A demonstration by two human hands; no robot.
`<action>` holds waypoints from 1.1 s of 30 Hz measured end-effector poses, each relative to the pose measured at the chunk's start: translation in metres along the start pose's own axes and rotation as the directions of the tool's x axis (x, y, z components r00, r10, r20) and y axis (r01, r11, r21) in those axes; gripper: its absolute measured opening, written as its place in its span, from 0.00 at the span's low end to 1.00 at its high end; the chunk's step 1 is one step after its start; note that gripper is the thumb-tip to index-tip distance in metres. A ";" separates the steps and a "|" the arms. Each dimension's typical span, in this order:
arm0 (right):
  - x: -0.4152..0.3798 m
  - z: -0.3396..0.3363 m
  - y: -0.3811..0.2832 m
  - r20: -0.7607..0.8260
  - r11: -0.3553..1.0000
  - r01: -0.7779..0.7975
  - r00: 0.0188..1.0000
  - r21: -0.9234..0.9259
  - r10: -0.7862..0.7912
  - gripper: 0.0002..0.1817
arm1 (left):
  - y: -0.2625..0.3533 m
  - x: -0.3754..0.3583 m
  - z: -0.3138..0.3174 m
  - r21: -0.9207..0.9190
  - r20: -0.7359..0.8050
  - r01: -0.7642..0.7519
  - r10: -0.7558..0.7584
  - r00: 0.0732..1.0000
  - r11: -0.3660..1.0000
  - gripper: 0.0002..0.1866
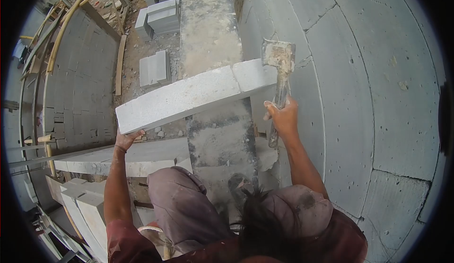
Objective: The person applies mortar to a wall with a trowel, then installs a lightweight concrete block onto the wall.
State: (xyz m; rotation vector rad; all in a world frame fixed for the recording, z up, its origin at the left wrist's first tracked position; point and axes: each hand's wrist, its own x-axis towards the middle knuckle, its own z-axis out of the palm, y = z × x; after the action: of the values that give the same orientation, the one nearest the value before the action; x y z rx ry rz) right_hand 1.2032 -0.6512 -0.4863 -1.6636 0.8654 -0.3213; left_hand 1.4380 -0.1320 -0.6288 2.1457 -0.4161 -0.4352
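Observation:
A long white concrete block (179, 92) spans from my left side to the grey block wall, crossing over a dusty plank. A joint or crack line runs across it toward its right end. My left hand (126, 139) is closed on the block's near left corner, thumb along the front edge and the other fingers hidden behind. In my right hand (283, 115) is a mortar-crusted hammer (282, 78), gripped by its handle. Its broad head points up and away from me, overlapping the block's right end in this view.
The block wall (350, 83) rises close on my right. Beneath me runs the dusty plank (213, 26). Grey blocks (155, 68) stand on the rubble-strewn ground at left, with another block wall (82, 83) and bamboo poles (64, 31) beyond. A low block course (127, 161) lies near my knees.

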 end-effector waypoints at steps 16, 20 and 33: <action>0.082 -0.024 0.089 -0.138 0.948 0.061 0.990 0.312 -0.018 0.09 | -0.001 -0.011 0.003 -0.081 -0.135 -0.105 0.094 0.986 0.991 0.42; 0.062 -0.034 0.065 -0.171 0.981 0.094 0.983 0.172 -0.064 0.08 | 0.014 -0.040 0.004 -0.238 -0.100 -0.076 0.053 0.994 0.968 0.45; 0.055 0.016 0.038 -0.195 0.856 0.273 0.901 -0.439 -0.387 0.10 | 0.015 0.091 0.015 -0.317 -0.039 0.489 -0.526 0.849 0.813 0.46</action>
State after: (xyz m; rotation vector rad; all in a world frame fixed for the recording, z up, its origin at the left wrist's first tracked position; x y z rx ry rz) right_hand 1.2374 -0.6793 -0.5397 -2.2013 0.8856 -0.6664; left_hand 1.5090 -0.1916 -0.6388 1.9514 0.3016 -0.6147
